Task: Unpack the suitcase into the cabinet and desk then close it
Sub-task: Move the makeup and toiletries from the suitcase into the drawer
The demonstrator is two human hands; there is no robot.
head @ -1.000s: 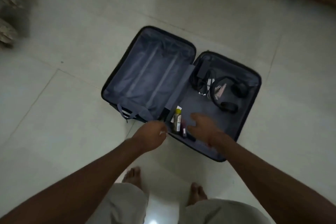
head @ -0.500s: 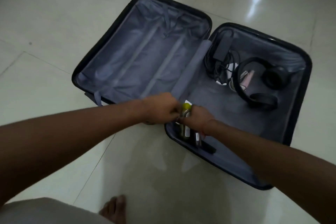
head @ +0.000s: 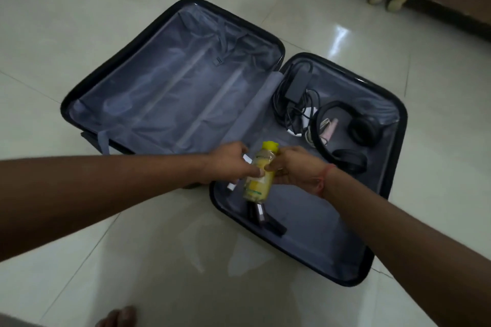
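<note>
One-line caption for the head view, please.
Both hands, left and right, hold a yellow-capped bottle over the open dark suitcase beside black headphones.

The label on the yellow bottle (head: pixel 259 178) is blurred and cannot be read, and the left hand (head: pixel 230 164) and right hand (head: pixel 293 170) cover parts of its sides. A white item (head: pixel 231 185) pokes out under the left hand, too hidden to identify, and small dark items (head: pixel 261 216) below the bottle are too dim to tell apart. Both arms and a bare foot (head: pixel 117 317) are cut off by the picture's edges.
</note>
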